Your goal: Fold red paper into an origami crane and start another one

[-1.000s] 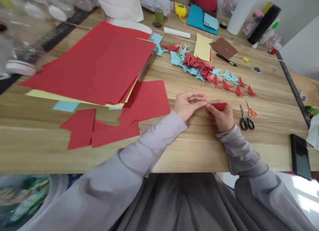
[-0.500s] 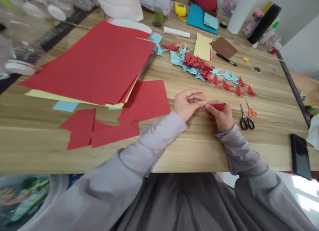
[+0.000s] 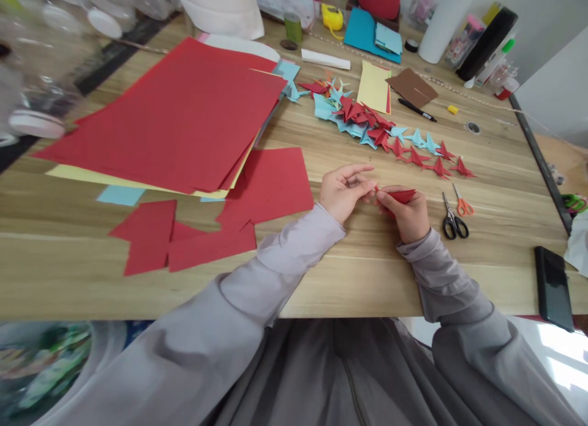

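My right hand pinches a small folded piece of red paper between thumb and fingers. The paper's narrow tip points left, toward my left hand. The left thumb and index finger are pressed together right beside that tip; whether they grip it is too small to tell. Both hands are above the wooden table. Beyond them lies a pile of folded red and blue paper cranes, with a row of them reaching right. Black-handled scissors and orange-handled scissors lie right of my right hand.
Large red sheets are stacked at the left, with cut red pieces in front. A black phone lies at the right edge. Farther back are yellow paper, a brown square, a black pen and a tape measure.
My left thumb and fingers have drawn slightly left and down from the paper, and a small red tip now shows between the hands. My right hand has barely moved.
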Tool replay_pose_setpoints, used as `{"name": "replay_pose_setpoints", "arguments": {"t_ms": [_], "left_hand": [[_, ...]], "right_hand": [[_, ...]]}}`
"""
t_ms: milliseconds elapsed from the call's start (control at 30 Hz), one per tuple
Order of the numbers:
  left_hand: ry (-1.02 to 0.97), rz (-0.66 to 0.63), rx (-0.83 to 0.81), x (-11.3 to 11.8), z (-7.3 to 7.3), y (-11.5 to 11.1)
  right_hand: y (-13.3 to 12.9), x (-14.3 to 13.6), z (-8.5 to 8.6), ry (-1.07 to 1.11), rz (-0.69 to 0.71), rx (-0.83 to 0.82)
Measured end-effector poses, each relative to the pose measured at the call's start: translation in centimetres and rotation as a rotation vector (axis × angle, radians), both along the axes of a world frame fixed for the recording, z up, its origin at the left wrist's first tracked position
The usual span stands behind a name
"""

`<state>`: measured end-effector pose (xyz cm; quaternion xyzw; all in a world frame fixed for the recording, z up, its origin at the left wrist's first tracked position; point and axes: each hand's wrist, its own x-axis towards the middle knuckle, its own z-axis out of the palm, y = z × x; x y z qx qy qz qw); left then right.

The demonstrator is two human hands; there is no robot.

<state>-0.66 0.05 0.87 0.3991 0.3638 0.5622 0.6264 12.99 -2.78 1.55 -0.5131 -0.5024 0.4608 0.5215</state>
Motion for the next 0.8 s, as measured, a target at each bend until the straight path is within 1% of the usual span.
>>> {"name": "replay_pose_setpoints", "arguments": {"t_ms": [167,267,467,667,733,800], "left_hand": [[-0.022,0.044,-0.035,-0.17,0.06,0.19],[-0.027,0.027,-0.042,-0.10,0.06,0.09],[0.035,0.010,-0.042,0.16,-0.19,0.01],[0.015,0.085,-0.034,-0.07,0.08,0.17],[0.003,0.126,-0.041,-0.17,0.19,0.19],[-0.008,0.139,-0.059,-0.19,0.20,0.19]], "right_hand": [[0.01,0.06,0.09,-0.035,-0.037,0.016],[0.04,0.08,0.01,-0.031,-0.039,0.009],[0.10,0.15,-0.24,-0.043,-0.016,-0.007],[0.19,0.33,-0.53,-0.025,-0.013,-0.035],[0.26,0.42,-0.62,-0.007,-0.012,-0.037],[0.32,0.50,-0.71,0.003,-0.005,-0.036]]}}
